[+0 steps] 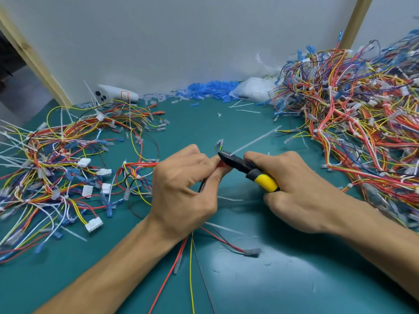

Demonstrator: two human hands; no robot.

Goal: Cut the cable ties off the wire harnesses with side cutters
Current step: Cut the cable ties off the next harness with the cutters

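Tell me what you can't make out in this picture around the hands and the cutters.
All in the head view:
- The harness: the stretch being gripped is hidden under the left hand.
- The tie: where it meets the tips of the cutters is too small to tell whether it is cut.
- The handles: mostly hidden inside the right hand.
- The right pile: cut off by the right edge.

One view covers the scene: a wide-angle camera worn on the person's head. It faces forward and steeply down over the counter (249, 286) toward its far edge, where the white wall (181, 37) stands. Range is close: the left hand (183, 191) and right hand (294, 196) sit mid-frame, forearms entering from the bottom. The wooden posts (29, 57) lean outward at both sides.
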